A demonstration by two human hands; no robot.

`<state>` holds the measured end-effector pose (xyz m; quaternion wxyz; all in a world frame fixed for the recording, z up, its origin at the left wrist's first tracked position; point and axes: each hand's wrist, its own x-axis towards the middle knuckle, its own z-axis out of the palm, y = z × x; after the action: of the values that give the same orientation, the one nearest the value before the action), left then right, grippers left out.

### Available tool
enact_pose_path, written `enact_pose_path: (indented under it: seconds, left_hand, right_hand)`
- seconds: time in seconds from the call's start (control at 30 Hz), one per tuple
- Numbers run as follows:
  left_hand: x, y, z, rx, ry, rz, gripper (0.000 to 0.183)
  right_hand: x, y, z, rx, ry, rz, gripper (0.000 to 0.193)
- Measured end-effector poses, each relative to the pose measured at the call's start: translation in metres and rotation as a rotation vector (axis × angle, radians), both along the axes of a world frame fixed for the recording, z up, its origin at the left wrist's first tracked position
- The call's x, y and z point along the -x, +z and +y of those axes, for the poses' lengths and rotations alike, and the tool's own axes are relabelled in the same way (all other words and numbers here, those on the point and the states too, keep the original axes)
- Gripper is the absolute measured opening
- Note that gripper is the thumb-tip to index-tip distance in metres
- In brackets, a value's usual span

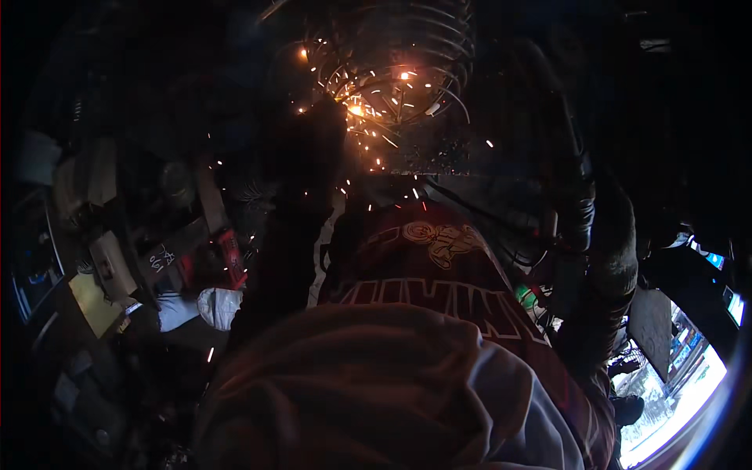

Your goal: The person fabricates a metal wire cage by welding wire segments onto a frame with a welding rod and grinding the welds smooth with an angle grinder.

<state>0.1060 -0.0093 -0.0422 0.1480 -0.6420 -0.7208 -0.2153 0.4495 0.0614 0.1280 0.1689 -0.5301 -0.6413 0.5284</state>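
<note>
Bright orange sparks (pixel 356 110) spray at the upper middle, in front of a set of curved metal rods or rings (pixel 427 39). My left hand (pixel 317 137) is a dark silhouette right beside the brightest spark point. Its fingers, and anything in them, are lost in the dark. My right arm (pixel 615 258), in a dark sleeve, rises along the right side. Near it runs a dark, shiny, ribbed or creased length (pixel 578 200) that I cannot name. Where my right hand ends up is too dark to make out.
Below the sparks is a dark red printed garment (pixel 439 258), with pale cloth (pixel 376 368) nearer. To the left lie a red object (pixel 229 258), a yellowish sheet (pixel 95 301), a whitish bag-like thing (pixel 219 307) and boards (pixel 112 266). Bright daylight enters at the lower right.
</note>
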Motion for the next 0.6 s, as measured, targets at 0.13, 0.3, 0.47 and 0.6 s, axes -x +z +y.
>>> enact_pose_path:
  seconds: [0.13, 0.3, 0.47, 0.6]
  left_hand:
    - [0.0006, -0.0001, 0.0057, -0.059, -0.019, 0.011, 0.02]
    - [-0.0001, 0.0029, 0.0056, -0.059, -0.005, 0.046, 0.02]
    - [-0.0021, 0.0027, 0.0022, 0.091, 0.023, -0.171, 0.019]
    - [0.0008, -0.0015, 0.0008, 0.032, -0.008, -0.114, 0.019]
  right_hand:
    - [-0.0008, -0.0006, -0.0014, 0.016, -0.037, 0.013, 0.051]
    - [0.0018, 0.0013, -0.0009, 0.013, -0.059, 0.012, 0.05]
    - [0.0013, 0.002, 0.0003, 0.0, -0.053, -0.053, 0.048]
    - [-0.0032, -0.0027, 0.0002, 0.029, -0.072, -0.001, 0.047]
